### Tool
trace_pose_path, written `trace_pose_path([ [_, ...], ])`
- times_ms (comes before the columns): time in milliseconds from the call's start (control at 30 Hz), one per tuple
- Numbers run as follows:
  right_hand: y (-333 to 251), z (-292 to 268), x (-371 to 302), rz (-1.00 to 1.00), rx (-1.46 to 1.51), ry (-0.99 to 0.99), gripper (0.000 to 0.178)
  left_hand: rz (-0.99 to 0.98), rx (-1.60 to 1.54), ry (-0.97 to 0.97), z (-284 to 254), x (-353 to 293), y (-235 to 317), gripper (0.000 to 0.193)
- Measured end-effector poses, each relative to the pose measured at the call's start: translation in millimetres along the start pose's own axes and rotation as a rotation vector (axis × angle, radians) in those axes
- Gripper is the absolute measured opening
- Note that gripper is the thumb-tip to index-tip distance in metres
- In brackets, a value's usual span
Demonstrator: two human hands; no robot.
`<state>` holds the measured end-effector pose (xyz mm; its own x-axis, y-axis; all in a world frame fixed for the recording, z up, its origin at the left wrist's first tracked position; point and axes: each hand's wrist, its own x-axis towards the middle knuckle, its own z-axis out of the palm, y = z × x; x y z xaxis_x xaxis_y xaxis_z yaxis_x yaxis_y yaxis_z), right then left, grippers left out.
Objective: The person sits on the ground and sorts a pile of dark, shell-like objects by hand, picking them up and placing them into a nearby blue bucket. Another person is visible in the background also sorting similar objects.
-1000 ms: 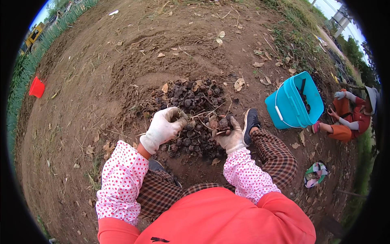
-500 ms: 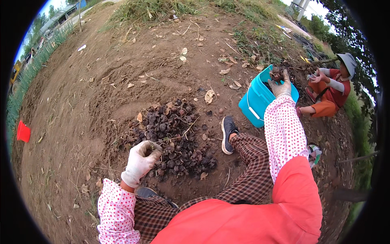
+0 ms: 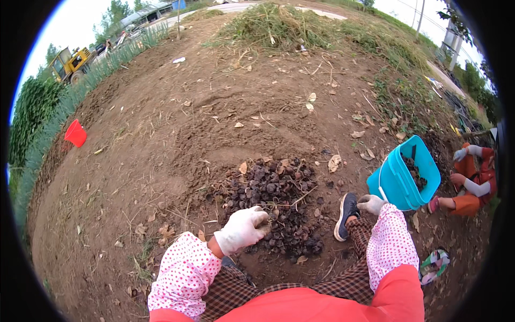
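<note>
A heap of dark, shrivelled, round clumps [image 3: 292, 228] with thin stalks lies on the soil before me. My left hand [image 3: 244, 231], in a whitish work glove, is over the heap's near left side with its fingers pinched together; whatever they hold is hidden. A turquoise bucket [image 3: 394, 174] with a white handle stands tilted to the right, and more dark clumps [image 3: 416, 174] show inside it. Close to the bucket's near left side is my gloved right hand [image 3: 371, 204], its fingers loosely bent and slightly apart, with nothing visible in them.
Beyond the bucket at the right, a co-worker [image 3: 475, 180] in red and orange crouches. My shoe [image 3: 347, 216] rests between heap and bucket. A red bucket [image 3: 76, 133] lies far left. Dry leaves dot the soil, a weed pile [image 3: 276, 27] lies behind, and a yellow loader [image 3: 71, 64] stands farther off.
My right hand has let go of a dark clump over the turquoise bucket and drawn back out of it toward me. My left hand stays at the heap. The whole view has shifted.
</note>
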<state>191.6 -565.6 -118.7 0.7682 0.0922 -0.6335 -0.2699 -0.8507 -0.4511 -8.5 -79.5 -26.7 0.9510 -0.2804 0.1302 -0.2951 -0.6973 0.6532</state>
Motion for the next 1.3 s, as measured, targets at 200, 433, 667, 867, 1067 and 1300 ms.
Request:
trace_pose_path([
  [200, -50, 41, 25, -0.274, -0.104, 0.129, 0.044, -0.198, 0.399, -0.3, -18, -12, 13, 0.035],
  [433, -62, 129, 29, -0.127, -0.317, 0.091, 0.07, -0.193, 0.462, -0.486, -15, -6, 6, 0.027],
  [667, 22, 290, 42, 0.237, 0.032, 0.118, 0.125, -0.093, 0.484, -0.318, -5, -24, -4, 0.025],
  [867, -13, 322, 13, 0.343, 0.018, 0.235, 0.125, -0.109, 0.479, -0.388, 2, -33, -10, 0.03],
  [1067, -9, 352, 81, 0.232, 0.317, 0.282, 0.105, -0.104, 0.498, -0.436, 0, -27, -11, 0.03],
  [1300, -62, 351, 53, 0.319, 0.637, 0.048, 0.093, -0.175, 0.529, -0.532, 7, -37, -30, 0.029],
])
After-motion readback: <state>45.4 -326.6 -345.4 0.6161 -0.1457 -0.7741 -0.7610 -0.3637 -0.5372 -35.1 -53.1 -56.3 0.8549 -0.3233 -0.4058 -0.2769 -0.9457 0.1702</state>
